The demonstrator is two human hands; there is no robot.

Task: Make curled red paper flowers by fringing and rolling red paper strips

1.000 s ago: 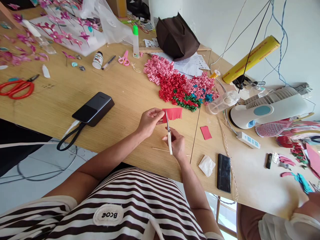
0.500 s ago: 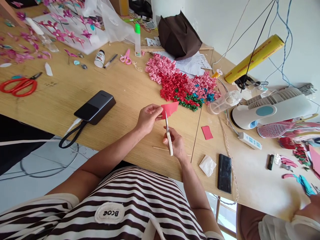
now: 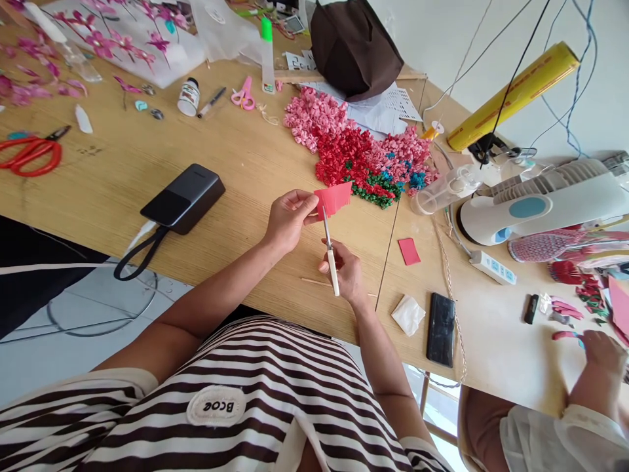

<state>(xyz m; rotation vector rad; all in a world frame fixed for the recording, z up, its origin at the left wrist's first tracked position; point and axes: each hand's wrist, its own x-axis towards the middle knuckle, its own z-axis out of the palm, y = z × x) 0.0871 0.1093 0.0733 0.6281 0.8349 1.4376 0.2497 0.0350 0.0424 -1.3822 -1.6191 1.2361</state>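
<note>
Pinched in my left hand [image 3: 287, 221] is a piece of red paper or fabric [image 3: 337, 198] with a fringed lower edge. My right hand [image 3: 346, 272] grips white-handled scissors [image 3: 332, 265], their blades pointing up at the red piece's lower edge near my left fingertips. Whether the blades are parted is too small to tell. Just beyond lies a pile of small pink, red, green and blue curled flowers [image 3: 344, 151]. A smaller red piece [image 3: 409, 251] rests on the table to the right of my right hand, and a thin wooden stick [image 3: 315, 281] lies partly behind that hand.
A black power bank [image 3: 183, 196] with a cable and red-handled scissors [image 3: 34, 154] are at left. On the right are a crumpled tissue [image 3: 408, 314], a phone [image 3: 441, 330], a power strip [image 3: 493, 267] and a white fan [image 3: 535, 203]. A co-worker's hand [image 3: 602, 354] is at far right.
The view has shifted slightly, so the table items sit higher in the picture. My hands keep their hold on the red piece and scissors. The co-worker's hand has reached further onto the table.
</note>
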